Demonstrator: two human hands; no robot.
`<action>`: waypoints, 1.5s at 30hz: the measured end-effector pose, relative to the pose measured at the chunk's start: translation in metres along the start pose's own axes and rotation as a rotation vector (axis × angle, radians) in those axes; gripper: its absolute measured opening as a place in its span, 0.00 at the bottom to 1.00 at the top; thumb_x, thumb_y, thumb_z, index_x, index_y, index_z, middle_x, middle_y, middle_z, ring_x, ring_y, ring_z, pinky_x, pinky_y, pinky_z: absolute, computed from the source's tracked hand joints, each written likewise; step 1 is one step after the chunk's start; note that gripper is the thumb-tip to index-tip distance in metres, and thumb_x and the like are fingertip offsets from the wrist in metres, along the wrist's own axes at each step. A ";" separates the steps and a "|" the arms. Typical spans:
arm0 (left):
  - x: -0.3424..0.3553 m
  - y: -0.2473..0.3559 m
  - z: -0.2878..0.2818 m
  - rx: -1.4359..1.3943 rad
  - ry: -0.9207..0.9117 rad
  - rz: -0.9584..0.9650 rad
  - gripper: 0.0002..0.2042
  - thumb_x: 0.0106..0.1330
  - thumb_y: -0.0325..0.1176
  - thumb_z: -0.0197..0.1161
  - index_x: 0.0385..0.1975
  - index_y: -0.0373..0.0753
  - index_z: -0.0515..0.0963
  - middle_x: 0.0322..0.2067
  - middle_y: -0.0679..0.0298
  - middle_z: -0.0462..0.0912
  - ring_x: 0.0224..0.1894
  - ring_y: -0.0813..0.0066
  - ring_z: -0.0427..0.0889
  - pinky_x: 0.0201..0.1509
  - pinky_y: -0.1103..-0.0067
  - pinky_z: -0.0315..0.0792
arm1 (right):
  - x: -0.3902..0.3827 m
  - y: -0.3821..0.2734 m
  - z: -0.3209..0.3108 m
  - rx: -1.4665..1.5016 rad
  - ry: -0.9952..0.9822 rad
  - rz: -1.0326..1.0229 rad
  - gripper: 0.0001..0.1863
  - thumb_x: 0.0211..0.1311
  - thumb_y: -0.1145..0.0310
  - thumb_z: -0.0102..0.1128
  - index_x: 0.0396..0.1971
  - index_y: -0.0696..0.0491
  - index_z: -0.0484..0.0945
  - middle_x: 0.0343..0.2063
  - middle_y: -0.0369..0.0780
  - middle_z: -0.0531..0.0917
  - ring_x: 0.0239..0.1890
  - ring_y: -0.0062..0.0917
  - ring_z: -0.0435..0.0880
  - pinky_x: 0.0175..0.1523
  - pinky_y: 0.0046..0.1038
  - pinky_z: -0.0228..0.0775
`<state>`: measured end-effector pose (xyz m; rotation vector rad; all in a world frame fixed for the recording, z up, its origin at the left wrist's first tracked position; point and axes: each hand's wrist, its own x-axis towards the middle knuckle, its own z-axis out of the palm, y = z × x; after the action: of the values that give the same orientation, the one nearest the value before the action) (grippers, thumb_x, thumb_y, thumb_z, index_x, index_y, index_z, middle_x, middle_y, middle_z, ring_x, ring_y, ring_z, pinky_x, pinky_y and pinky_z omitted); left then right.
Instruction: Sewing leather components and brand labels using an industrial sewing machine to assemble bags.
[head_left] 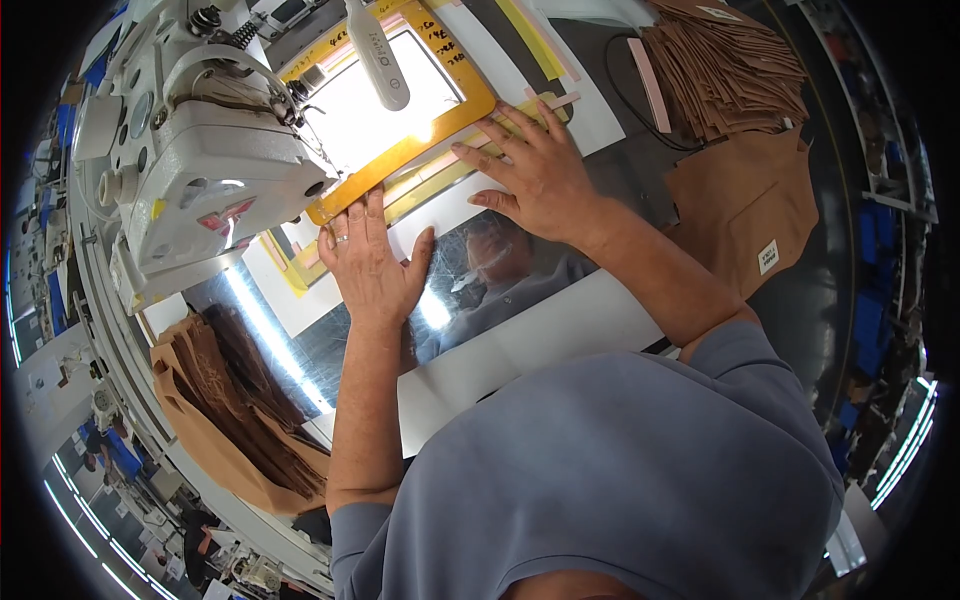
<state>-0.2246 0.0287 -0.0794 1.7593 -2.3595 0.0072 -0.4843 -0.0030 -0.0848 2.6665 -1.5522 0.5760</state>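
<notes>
A white sewing machine (210, 180) fills the upper left, its needle area beside a lit opening within an orange-yellow template frame (470, 85). My left hand (370, 265) lies with fingers apart, tips at the frame's lower-left edge, a ring on one finger. My right hand (530, 170) rests with fingers spread across the lower strip of the template, just right of the frame's lower edge. Both hands hold nothing visible. Yellow and pink strips (525, 30) line the white sheets under the frame. A white elongated device (385, 75) hangs over the bright opening.
A glossy metal bed (265, 335) reflects lights and a person. Brown fabric pieces form a stack (720, 70) at upper right, a flat pile (740, 210) below it, and folded bundles (225, 420) at lower left. A black cable (640, 120) curves at right. Other workstations line both sides.
</notes>
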 end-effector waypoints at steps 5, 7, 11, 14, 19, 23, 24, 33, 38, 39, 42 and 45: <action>0.001 0.001 -0.001 -0.009 -0.006 -0.002 0.42 0.69 0.64 0.54 0.72 0.36 0.65 0.59 0.48 0.74 0.66 0.48 0.69 0.73 0.48 0.49 | 0.005 -0.004 0.004 -0.016 -0.042 0.034 0.35 0.74 0.38 0.47 0.68 0.49 0.74 0.66 0.40 0.77 0.73 0.35 0.68 0.79 0.57 0.39; 0.001 0.000 0.000 0.005 -0.007 0.002 0.42 0.69 0.64 0.54 0.72 0.36 0.65 0.59 0.47 0.73 0.66 0.47 0.69 0.73 0.48 0.49 | 0.005 -0.005 0.006 -0.037 -0.044 0.053 0.36 0.74 0.37 0.46 0.68 0.50 0.74 0.67 0.40 0.77 0.74 0.36 0.67 0.80 0.57 0.38; 0.000 0.000 0.001 -0.001 -0.009 -0.003 0.42 0.69 0.65 0.54 0.72 0.35 0.64 0.60 0.46 0.73 0.67 0.46 0.68 0.74 0.48 0.48 | 0.006 -0.006 0.005 -0.079 -0.032 0.075 0.38 0.75 0.36 0.42 0.69 0.53 0.73 0.67 0.40 0.77 0.75 0.36 0.66 0.80 0.57 0.36; 0.000 0.000 0.001 -0.014 -0.021 -0.003 0.42 0.69 0.65 0.53 0.72 0.35 0.64 0.62 0.45 0.72 0.68 0.46 0.67 0.74 0.48 0.47 | 0.005 -0.007 0.006 -0.053 -0.034 0.071 0.39 0.75 0.36 0.43 0.69 0.55 0.72 0.68 0.46 0.75 0.76 0.41 0.63 0.80 0.57 0.37; 0.001 0.000 0.000 -0.007 -0.020 0.020 0.42 0.69 0.65 0.53 0.73 0.35 0.63 0.66 0.48 0.70 0.71 0.47 0.65 0.75 0.47 0.46 | 0.004 -0.007 0.006 -0.096 -0.047 0.135 0.41 0.75 0.36 0.44 0.69 0.56 0.71 0.68 0.56 0.72 0.77 0.50 0.59 0.79 0.59 0.37; 0.001 0.002 -0.002 0.005 -0.066 -0.007 0.42 0.69 0.65 0.53 0.73 0.35 0.63 0.67 0.48 0.69 0.71 0.48 0.64 0.75 0.47 0.46 | 0.003 -0.006 0.009 -0.092 0.005 0.132 0.41 0.74 0.36 0.45 0.70 0.57 0.70 0.67 0.57 0.72 0.76 0.53 0.61 0.78 0.59 0.39; 0.001 0.002 -0.001 0.006 -0.053 0.000 0.42 0.69 0.64 0.54 0.73 0.35 0.63 0.67 0.48 0.69 0.71 0.48 0.64 0.75 0.47 0.46 | 0.003 -0.006 0.008 -0.091 0.006 0.132 0.41 0.74 0.36 0.45 0.70 0.57 0.70 0.67 0.57 0.72 0.76 0.53 0.61 0.78 0.59 0.39; 0.002 0.002 -0.001 -0.007 -0.030 0.010 0.42 0.68 0.63 0.56 0.73 0.35 0.64 0.66 0.47 0.70 0.70 0.46 0.65 0.75 0.47 0.46 | 0.006 -0.012 0.007 -0.011 -0.022 0.034 0.39 0.74 0.37 0.47 0.69 0.55 0.71 0.67 0.49 0.74 0.74 0.46 0.67 0.78 0.59 0.42; 0.003 0.003 -0.002 -0.005 -0.028 0.013 0.42 0.68 0.63 0.57 0.72 0.33 0.64 0.65 0.47 0.71 0.69 0.45 0.66 0.76 0.47 0.46 | 0.013 -0.011 0.010 -0.027 -0.141 0.039 0.41 0.73 0.33 0.44 0.71 0.52 0.68 0.69 0.48 0.72 0.75 0.45 0.64 0.80 0.58 0.36; 0.003 0.001 -0.001 -0.015 -0.026 0.015 0.43 0.68 0.62 0.57 0.72 0.32 0.63 0.64 0.46 0.71 0.69 0.45 0.66 0.76 0.48 0.47 | 0.016 -0.012 0.009 -0.026 -0.140 0.039 0.41 0.73 0.33 0.44 0.71 0.52 0.68 0.69 0.48 0.72 0.75 0.45 0.64 0.80 0.58 0.36; 0.002 0.000 0.001 -0.032 -0.011 0.015 0.43 0.68 0.62 0.57 0.72 0.31 0.63 0.64 0.45 0.71 0.68 0.45 0.67 0.76 0.49 0.48 | 0.020 -0.013 0.006 -0.099 -0.243 0.078 0.44 0.73 0.29 0.39 0.73 0.50 0.67 0.70 0.45 0.71 0.77 0.42 0.59 0.81 0.58 0.33; 0.001 0.001 0.002 -0.051 0.005 0.009 0.43 0.67 0.62 0.57 0.72 0.31 0.63 0.63 0.45 0.72 0.68 0.45 0.68 0.76 0.50 0.48 | 0.018 -0.013 0.006 -0.097 -0.223 0.084 0.44 0.73 0.30 0.39 0.72 0.51 0.67 0.70 0.45 0.71 0.77 0.44 0.59 0.81 0.59 0.33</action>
<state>-0.2264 0.0278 -0.0813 1.7227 -2.3427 -0.0467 -0.4637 -0.0132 -0.0824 2.6798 -1.7033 0.2017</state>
